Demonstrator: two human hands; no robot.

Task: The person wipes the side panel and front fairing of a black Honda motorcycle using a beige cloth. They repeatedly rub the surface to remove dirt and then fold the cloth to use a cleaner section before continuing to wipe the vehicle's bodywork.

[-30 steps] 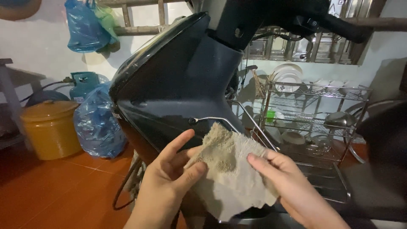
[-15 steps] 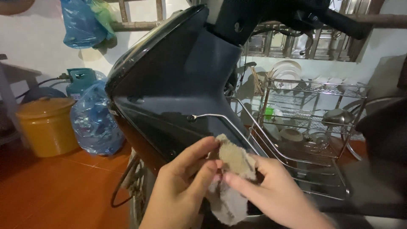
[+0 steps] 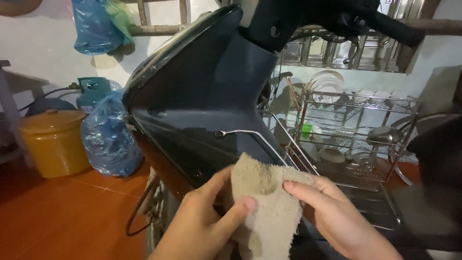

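A worn beige cloth (image 3: 262, 202) is folded between both hands at the bottom middle of the head view. My left hand (image 3: 204, 221) grips its left side, thumb pressed across the front. My right hand (image 3: 337, 216) pinches its right edge with the fingertips. Just behind the cloth rises the dark glossy front panel of a motorbike (image 3: 192, 101), with a chrome wire basket frame (image 3: 274, 144) fixed to it. The handlebar (image 3: 380, 24) reaches to the upper right.
A yellow lidded pot (image 3: 55, 142) and a blue plastic bag (image 3: 110, 139) sit on the orange tiled floor (image 3: 62, 216) at left, by a teal gas cylinder (image 3: 94, 91). A metal dish rack (image 3: 356, 130) with plates and bowls stands behind at right.
The cloth was spread flat a second ago. Both hands then bunched it together, and now it is folded over and held up nearer the motorbike's panel.
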